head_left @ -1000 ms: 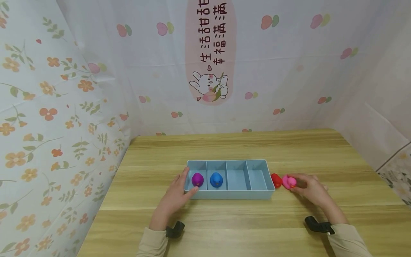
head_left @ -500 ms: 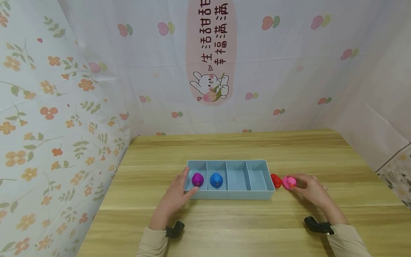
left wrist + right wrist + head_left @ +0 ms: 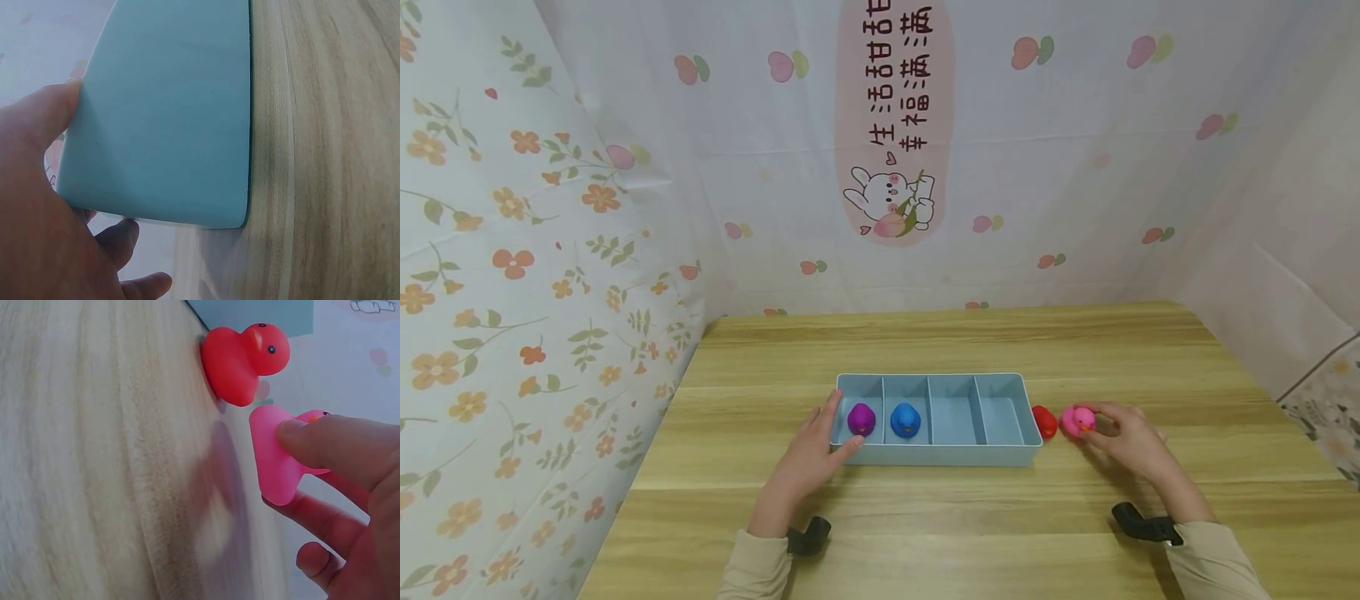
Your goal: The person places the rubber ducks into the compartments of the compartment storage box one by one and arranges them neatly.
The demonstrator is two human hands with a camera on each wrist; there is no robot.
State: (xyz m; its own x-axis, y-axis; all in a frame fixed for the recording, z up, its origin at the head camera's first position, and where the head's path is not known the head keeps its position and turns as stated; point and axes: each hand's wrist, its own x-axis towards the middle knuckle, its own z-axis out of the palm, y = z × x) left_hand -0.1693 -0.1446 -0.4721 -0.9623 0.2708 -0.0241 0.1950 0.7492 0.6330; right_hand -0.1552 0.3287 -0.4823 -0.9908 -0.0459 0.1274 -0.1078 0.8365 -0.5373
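Observation:
My right hand [image 3: 1131,442] pinches a pink rubber duck [image 3: 1077,421] between thumb and fingers. In the right wrist view the pink duck [image 3: 275,459] is raised off the table, its shadow apart from it. A red rubber duck [image 3: 1043,422] sits on the table against the right end of a light blue divided tray [image 3: 955,455]. My left hand [image 3: 811,450] holds the tray's front left corner, thumb at the front rim and fingers along the left end. A purple duck [image 3: 861,419] stands in the leftmost compartment, a blue duck [image 3: 906,420] in the second.
The wooden table [image 3: 955,533] reaches back to a printed curtain [image 3: 760,183]. A floral cloth [image 3: 550,333] hangs along the left side. Each wrist wears a black camera mount [image 3: 808,537].
The pink duck has risen slightly off the table and moved a little right, away from the red duck, in my right hand. The left hand and tray have stayed still.

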